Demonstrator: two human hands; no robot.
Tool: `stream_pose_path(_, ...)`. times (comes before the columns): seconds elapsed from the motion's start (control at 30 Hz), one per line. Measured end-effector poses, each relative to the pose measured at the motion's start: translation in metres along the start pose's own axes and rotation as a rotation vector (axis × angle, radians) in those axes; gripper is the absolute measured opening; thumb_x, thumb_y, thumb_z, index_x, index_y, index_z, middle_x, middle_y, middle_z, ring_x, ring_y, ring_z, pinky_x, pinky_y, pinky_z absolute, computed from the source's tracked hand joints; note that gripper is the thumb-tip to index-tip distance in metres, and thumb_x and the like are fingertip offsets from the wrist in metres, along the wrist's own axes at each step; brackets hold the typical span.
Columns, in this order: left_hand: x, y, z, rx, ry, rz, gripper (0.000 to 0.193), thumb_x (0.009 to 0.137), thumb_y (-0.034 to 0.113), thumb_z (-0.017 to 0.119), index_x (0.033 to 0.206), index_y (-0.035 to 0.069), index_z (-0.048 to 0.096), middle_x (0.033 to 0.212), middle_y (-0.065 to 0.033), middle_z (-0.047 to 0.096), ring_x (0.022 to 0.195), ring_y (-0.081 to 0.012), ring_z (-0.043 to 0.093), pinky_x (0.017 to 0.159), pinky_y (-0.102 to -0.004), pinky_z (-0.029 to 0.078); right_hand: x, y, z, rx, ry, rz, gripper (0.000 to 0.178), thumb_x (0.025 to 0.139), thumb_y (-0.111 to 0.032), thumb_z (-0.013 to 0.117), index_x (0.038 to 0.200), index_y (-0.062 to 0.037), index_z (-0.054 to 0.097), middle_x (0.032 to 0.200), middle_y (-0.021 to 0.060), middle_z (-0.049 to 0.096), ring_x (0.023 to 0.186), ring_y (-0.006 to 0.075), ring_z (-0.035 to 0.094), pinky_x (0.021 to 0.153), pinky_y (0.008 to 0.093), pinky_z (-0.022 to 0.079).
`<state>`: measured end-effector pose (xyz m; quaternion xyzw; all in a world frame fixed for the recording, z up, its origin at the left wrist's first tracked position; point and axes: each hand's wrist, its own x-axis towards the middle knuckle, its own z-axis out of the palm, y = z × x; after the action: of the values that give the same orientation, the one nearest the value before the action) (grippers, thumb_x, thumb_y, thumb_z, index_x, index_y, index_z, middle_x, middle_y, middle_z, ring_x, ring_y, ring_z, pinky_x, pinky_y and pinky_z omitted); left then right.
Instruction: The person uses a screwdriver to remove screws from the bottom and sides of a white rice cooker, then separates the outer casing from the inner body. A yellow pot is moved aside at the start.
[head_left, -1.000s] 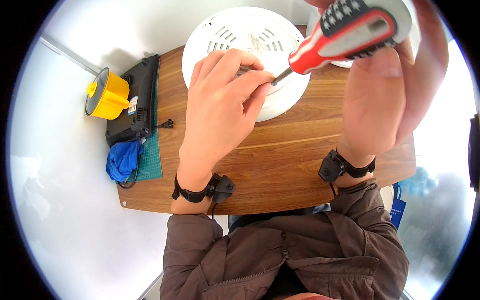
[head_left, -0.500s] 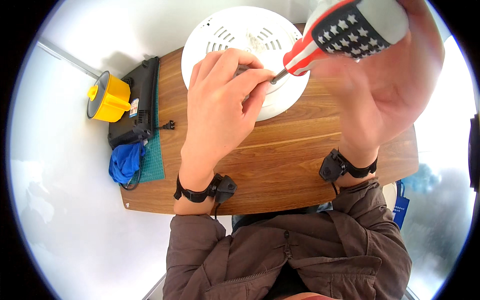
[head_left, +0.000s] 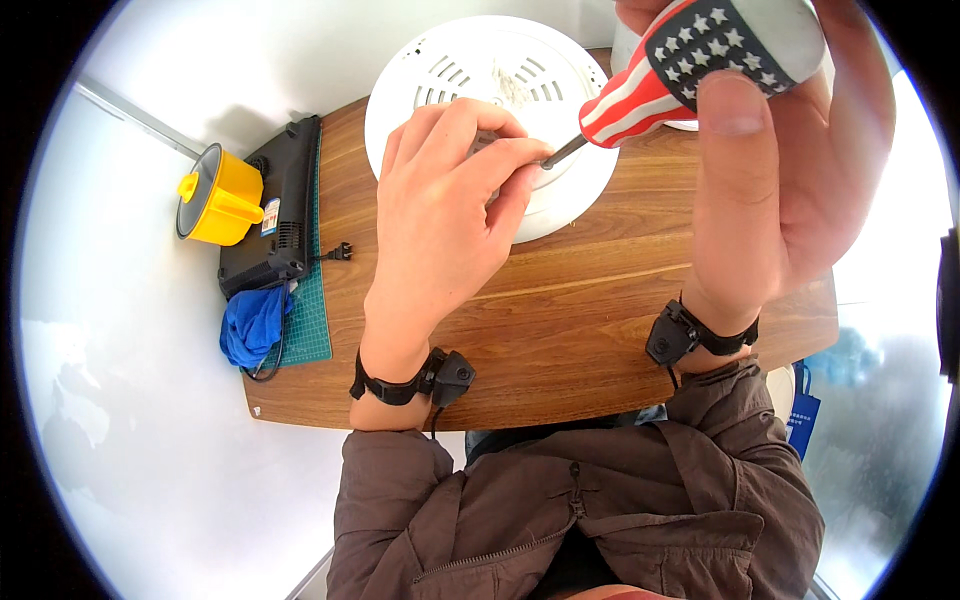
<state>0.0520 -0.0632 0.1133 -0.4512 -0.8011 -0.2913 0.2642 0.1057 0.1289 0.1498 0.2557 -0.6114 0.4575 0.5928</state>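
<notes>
A screwdriver (head_left: pixel 655 85) with a chunky handle, red-and-white striped and dark with white stars, is in my right hand (head_left: pixel 770 170). My thumb presses along the handle's side, with other fingers behind it. Its thin metal shaft slants down-left to the pinched thumb and forefinger of my left hand (head_left: pixel 445 200). What those fingertips hold by the shaft's tip is too small to make out. Under my left hand lies a round white plastic part (head_left: pixel 560 75) with rows of vent slots. The tip is over its right half; my left hand hides its lower left area.
On the left of the wooden table (head_left: pixel 560 330), a yellow pot (head_left: pixel 230 195) with a lid stands on a black appliance (head_left: pixel 285 235) with a plug (head_left: pixel 340 251). A blue cloth (head_left: pixel 252 325) lies on a green cutting mat (head_left: pixel 312 330). White walls enclose the table's back and left.
My right hand has shifted slightly right and turned its grip, the thumb now lying over the starred part of the screwdriver handle. My left hand keeps its pinch.
</notes>
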Motion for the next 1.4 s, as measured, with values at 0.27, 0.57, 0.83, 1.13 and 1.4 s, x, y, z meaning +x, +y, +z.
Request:
stream_pose_path(0.27, 0.001, 0.001, -0.002, -0.008, 0.0, 0.001, 0.02, 0.08, -0.002, 0.074, 0.097, 0.008, 0.077, 0.102, -0.0015, 0.069, 0.097, -0.0256, 0.059, 0.082, -0.0355, 0.049, 0.005, -0.005, -0.009, 0.003, 0.017, 0.01, 0.061, 0.103, -0.038, 0.058, 0.141, 0.0046, 0.039, 0.112, 0.0181, 0.063, 0.098, 0.0219, 0.065, 0.09, 0.0368, 0.054)
stream_pose_path(0.57, -0.001, -0.002, 0.001, 0.053, -0.006, 0.047, 0.023, 0.081, 0.002, 0.074, 0.102, 0.011, 0.076, 0.104, -0.0005, 0.066, 0.097, -0.0254, 0.059, 0.085, -0.0364, 0.047, 0.006, -0.005, -0.012, 0.01, 0.033, 0.019, 0.057, 0.103, -0.038, 0.057, 0.139, 0.0037, 0.04, 0.111, 0.017, 0.063, 0.098, 0.0214, 0.064, 0.091, 0.0369, 0.054)
stream_pose_path(0.83, -0.001, 0.001, -0.002, 0.074, -0.03, 0.063, 0.03, 0.076, 0.014, 0.082, 0.104, 0.012, 0.073, 0.107, -0.0016, 0.065, 0.1, -0.0269, 0.058, 0.088, -0.0389, 0.046, 0.004, -0.004, -0.01, 0.011, 0.035, 0.023, 0.054, 0.104, -0.037, 0.056, 0.138, 0.003, 0.041, 0.111, 0.0161, 0.062, 0.098, 0.021, 0.064, 0.092, 0.0371, 0.053)
stream_pose_path(1.13, -0.003, 0.001, 0.001, 0.097, -0.027, 0.065, 0.033, 0.073, 0.016, 0.084, 0.104, 0.013, 0.072, 0.107, -0.0012, 0.064, 0.101, -0.0271, 0.058, 0.088, -0.0402, 0.046, 0.003, -0.002, -0.009, 0.014, 0.038, 0.029, 0.051, 0.105, -0.037, 0.055, 0.136, 0.0021, 0.042, 0.11, 0.0151, 0.061, 0.098, 0.0206, 0.063, 0.092, 0.0372, 0.053)
stream_pose_path(1.4, 0.0, 0.002, 0.002, 0.082, -0.011, 0.075, 0.033, 0.074, 0.018, 0.085, 0.103, 0.013, 0.071, 0.107, -0.001, 0.062, 0.101, -0.027, 0.057, 0.09, -0.0407, 0.045, 0.005, -0.004, -0.011, -0.003, 0.04, 0.03, 0.049, 0.106, -0.036, 0.054, 0.134, 0.0014, 0.044, 0.109, 0.0142, 0.061, 0.098, 0.0202, 0.063, 0.093, 0.0374, 0.052)
